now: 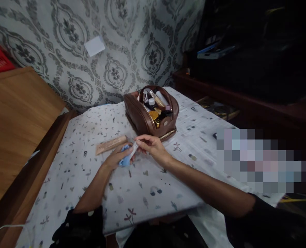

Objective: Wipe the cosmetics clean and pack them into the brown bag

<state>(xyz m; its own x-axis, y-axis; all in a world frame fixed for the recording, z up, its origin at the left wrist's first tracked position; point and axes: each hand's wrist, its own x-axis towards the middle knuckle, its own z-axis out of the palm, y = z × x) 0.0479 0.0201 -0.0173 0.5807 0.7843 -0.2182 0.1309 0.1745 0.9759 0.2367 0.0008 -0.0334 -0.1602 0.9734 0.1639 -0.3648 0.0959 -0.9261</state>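
My left hand [113,158] is closed around a crumpled light blue cloth [124,161] and the lower part of a small whitish tube [134,148]. With thumb and forefinger my right hand [154,148] pinches the upper end of that tube; its exact kind is too small to tell. Just beyond my left hand, a beige-pink squeeze tube [110,144] lies on its side on the patterned tablecloth [140,186]. Behind my hands stands a brown makeup bag [139,117], unzipped and filled with several bottles, tubes and a round gold container [153,115].
A wooden panel [21,113] borders the table on the left. Patterned wallpaper [114,72] rises behind it. On the right are a dark shelf [207,89] and a blurred-out patch [256,162] near the table edge. A white cable [10,226] lies at lower left.
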